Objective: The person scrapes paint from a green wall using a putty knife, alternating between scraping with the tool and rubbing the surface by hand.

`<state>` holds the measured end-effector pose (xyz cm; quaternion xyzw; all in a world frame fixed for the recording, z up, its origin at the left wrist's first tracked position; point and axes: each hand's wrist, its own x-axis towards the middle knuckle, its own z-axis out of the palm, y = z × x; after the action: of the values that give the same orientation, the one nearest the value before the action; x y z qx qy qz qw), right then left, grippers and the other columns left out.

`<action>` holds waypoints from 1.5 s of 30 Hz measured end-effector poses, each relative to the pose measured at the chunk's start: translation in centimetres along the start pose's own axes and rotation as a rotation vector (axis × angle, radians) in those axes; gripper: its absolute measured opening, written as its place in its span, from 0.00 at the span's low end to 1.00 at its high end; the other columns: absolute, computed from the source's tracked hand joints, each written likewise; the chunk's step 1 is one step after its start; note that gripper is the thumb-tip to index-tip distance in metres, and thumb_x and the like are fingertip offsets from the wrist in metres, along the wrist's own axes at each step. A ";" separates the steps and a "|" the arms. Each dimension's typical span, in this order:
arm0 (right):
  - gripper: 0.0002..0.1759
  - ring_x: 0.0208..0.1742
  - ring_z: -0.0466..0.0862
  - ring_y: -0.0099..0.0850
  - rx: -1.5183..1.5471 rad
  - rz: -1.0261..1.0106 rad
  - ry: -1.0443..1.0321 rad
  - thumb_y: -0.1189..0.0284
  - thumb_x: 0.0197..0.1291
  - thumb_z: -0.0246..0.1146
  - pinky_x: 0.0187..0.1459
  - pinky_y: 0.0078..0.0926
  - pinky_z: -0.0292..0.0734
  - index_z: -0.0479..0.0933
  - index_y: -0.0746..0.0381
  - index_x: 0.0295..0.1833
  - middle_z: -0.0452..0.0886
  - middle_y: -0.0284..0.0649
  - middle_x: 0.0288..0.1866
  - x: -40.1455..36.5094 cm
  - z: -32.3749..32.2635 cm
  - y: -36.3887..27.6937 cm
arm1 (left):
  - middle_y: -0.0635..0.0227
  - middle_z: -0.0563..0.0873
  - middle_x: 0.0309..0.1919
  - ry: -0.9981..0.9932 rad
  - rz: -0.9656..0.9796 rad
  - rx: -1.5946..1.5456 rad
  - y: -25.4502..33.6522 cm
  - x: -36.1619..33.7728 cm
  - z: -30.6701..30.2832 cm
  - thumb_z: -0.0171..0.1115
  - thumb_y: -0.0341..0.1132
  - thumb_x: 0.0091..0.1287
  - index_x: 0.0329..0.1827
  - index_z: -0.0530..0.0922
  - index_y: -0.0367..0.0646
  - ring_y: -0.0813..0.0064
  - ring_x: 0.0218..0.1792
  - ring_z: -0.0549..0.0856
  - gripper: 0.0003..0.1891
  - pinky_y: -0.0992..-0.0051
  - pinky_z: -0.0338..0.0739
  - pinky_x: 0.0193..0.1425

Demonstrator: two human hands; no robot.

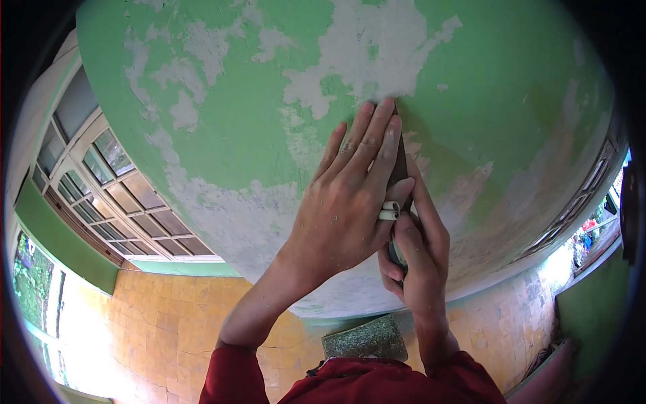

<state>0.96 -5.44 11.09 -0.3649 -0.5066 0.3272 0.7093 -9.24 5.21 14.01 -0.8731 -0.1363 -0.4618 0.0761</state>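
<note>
- One patchy green wall (235,148) fills most of my view.
- Left hand (344,195): back toward me, fingers straight, slightly spread; I cannot tell whether they grip.
- Right hand (427,259): lower, fingers pinching the dark tool (401,163).
- That tool lies just right of the left fingers, its long axis running up my view.

This looks like a house, either a room indoors or a covered porch; the view does not settle which of the 2. The green-painted wall (235,141) is mottled with pale, bare patches. White-framed, multi-pane glazed panels (138,205) stand at the left, over a floor of square yellow-orange tiles (168,306). Green foliage (33,269) shows outside at the far left in bright daylight.
</note>
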 end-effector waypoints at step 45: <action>0.38 0.21 0.65 0.13 0.004 0.323 -0.172 0.76 0.75 0.50 0.18 0.15 0.59 0.51 0.55 0.88 0.72 0.28 0.32 -4.5 -1.5 5.6 | 0.63 0.86 0.44 0.134 -1.021 -1.230 2.4 -9.9 4.3 0.44 0.48 0.86 0.63 0.73 0.41 0.75 0.42 0.89 0.20 0.73 0.85 0.37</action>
<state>0.68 -6.57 3.80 -0.4108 -0.4998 0.4678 0.6022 -10.41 2.35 3.35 -0.5588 -0.2352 -0.4833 -0.6316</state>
